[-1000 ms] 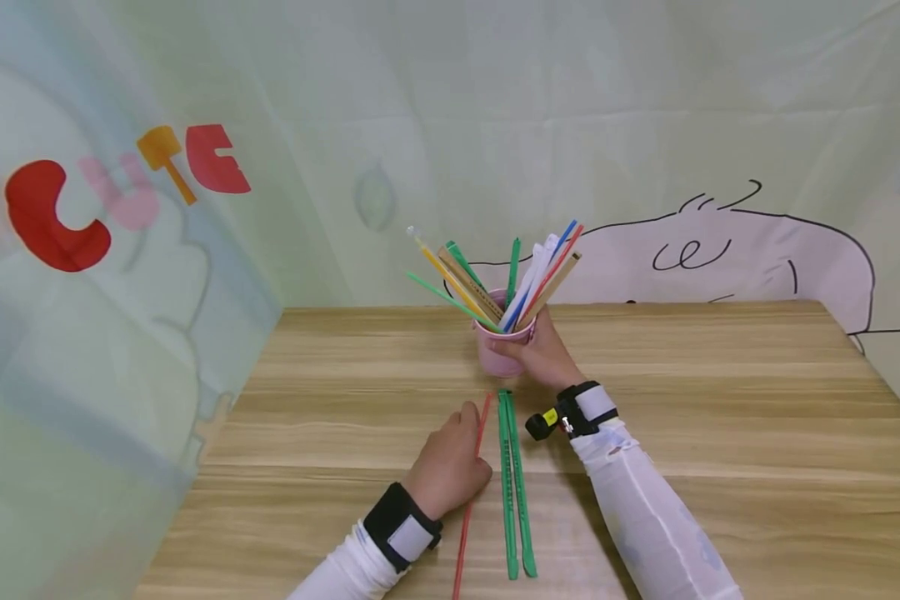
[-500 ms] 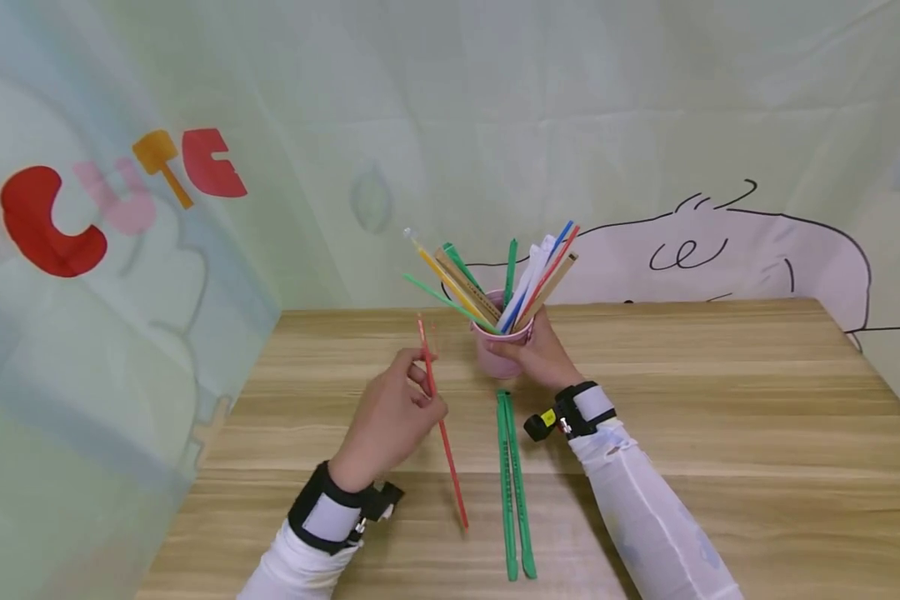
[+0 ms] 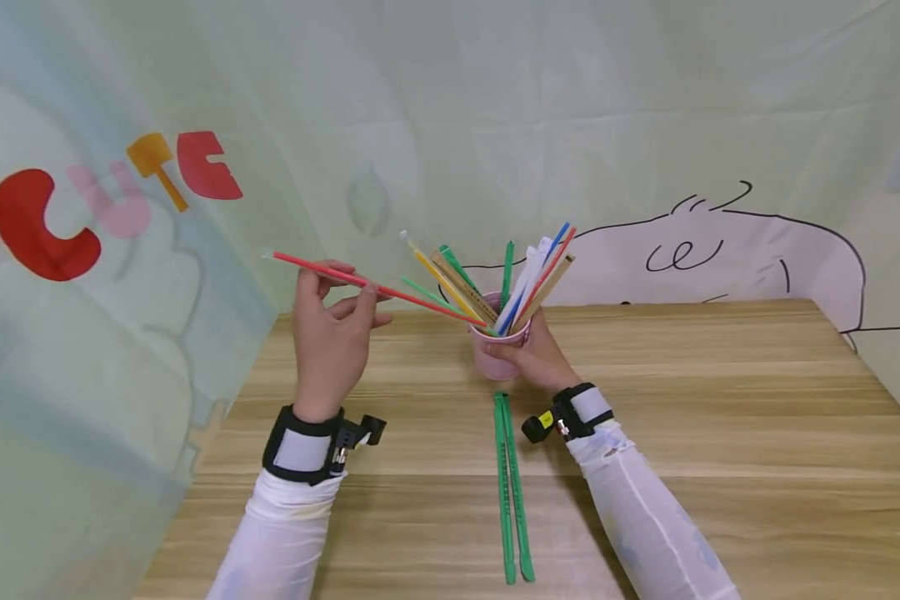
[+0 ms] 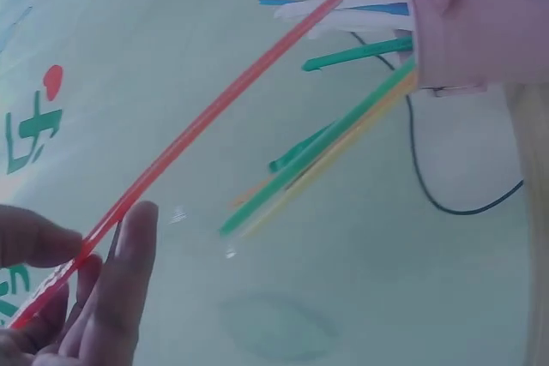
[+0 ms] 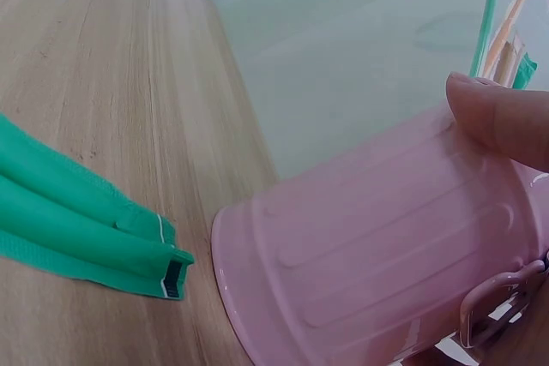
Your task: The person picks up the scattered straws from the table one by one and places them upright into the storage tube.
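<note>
Pinched between thumb and fingers of my left hand [image 3: 333, 333] is a red drinking straw [image 3: 307, 263] in a clear wrapper. It slants down to the right, its lower end overlapping the rim of a pink bucket [image 3: 487, 362] in the head view. My right hand [image 3: 543, 354] grips the bucket's right side, thumb near the rim in the right wrist view. Several wrapped straws lean out of the bucket, among them a yellow straw [image 3: 424, 257], a light green straw [image 4: 292, 169], white-wrapped straws [image 3: 531, 271] and a brown-wrapped straw [image 3: 558, 275].
Two green paper-wrapped straws [image 3: 504, 492] lie side by side on the wooden table [image 3: 757, 467], just in front of the bucket. A printed cloth backdrop [image 3: 450, 125] rises behind the table and along its left side.
My left hand has lifted the red straw off the table, carried it up and left, and turned it so its far end points toward the bucket. My right hand stays on the bucket.
</note>
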Tool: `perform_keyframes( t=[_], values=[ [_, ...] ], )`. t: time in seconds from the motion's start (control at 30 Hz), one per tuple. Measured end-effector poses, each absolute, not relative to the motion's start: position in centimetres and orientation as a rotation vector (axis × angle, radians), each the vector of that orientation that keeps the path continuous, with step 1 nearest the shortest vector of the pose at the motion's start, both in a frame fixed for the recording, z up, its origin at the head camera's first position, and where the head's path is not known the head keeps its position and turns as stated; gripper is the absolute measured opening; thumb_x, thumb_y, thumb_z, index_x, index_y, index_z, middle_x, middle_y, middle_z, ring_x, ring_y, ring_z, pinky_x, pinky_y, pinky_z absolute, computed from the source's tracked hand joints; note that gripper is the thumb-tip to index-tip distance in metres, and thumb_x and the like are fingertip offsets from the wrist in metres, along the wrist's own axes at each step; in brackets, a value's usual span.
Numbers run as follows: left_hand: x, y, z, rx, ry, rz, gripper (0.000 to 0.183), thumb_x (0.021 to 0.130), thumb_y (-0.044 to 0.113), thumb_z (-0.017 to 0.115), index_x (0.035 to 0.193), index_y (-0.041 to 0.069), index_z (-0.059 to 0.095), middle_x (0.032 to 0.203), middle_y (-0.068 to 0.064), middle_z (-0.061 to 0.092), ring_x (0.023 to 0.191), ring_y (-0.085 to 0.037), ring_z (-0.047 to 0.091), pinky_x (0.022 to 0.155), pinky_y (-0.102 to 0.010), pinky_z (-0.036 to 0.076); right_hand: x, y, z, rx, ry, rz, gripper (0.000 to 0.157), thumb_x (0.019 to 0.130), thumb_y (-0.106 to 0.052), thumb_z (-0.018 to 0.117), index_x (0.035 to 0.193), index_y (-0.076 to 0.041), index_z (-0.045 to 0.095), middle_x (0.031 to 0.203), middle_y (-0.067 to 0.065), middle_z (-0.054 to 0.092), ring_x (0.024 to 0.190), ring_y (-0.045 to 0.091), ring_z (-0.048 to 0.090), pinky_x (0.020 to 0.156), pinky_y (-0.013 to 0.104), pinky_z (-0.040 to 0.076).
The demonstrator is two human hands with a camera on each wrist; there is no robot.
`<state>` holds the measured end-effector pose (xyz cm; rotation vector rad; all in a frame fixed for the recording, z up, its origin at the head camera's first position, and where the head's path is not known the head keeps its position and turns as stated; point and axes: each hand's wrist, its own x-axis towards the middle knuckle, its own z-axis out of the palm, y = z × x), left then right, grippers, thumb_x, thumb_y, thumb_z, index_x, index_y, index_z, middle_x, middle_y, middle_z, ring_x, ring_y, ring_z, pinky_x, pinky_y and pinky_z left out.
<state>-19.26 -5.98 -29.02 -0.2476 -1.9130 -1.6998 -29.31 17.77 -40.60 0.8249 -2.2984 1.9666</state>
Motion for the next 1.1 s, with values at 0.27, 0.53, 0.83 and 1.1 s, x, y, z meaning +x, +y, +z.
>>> perform_keyframes(
  t=[0.27,0.53,0.83,1.1],
  values=[
    [-23.1,-4.5,-33.3,-0.255,-2.040,-1.646,0.025,0.097,0.003,0.053,0.117,-0.006,0.041,0.109,-0.021,0.050,0.083,-0.022,0.067,0.063,-0.035,0.060,-29.0,17.5,-40.4,0.837,-2.242,2.016,0.077,0.078,0.005,0.073,0.140,0.005,0.028,0.136,0.027,0.045,0.125,0.035,0.041,0.110,0.056,0.026],
    [-26.6,-3.3,-36.4,-0.245,-2.131,-1.640,0.025,0.098,0.012,0.055,0.117,0.001,0.045,0.113,-0.017,0.052,0.081,-0.017,0.067,0.063,-0.036,0.060,-28.6,17.7,-39.8,0.787,-2.282,1.988,0.079,0.078,0.004,0.074,0.140,0.007,0.025,0.136,0.029,0.043,0.125,0.037,0.039,0.110,0.056,0.026],
    [-29.0,-1.6,-36.9,-0.239,-2.325,-1.459,0.027,0.095,0.013,0.060,0.117,0.001,0.049,0.103,-0.013,0.059,0.067,-0.015,0.065,0.052,-0.031,0.056,-28.6,17.7,-39.8,0.782,-2.325,1.953,0.079,0.080,0.000,0.073,0.143,0.002,0.026,0.140,0.024,0.042,0.128,0.034,0.037,0.111,0.057,0.025],
    [-29.3,-1.5,-37.5,-0.195,-2.358,-1.472,0.029,0.091,0.022,0.067,0.107,0.003,0.052,0.093,-0.012,0.061,0.064,-0.012,0.064,0.052,-0.029,0.058,-28.6,17.8,-39.7,0.752,-2.362,1.925,0.081,0.080,-0.001,0.073,0.145,0.001,0.024,0.144,0.025,0.037,0.130,0.033,0.035,0.111,0.056,0.024]
  ],
)
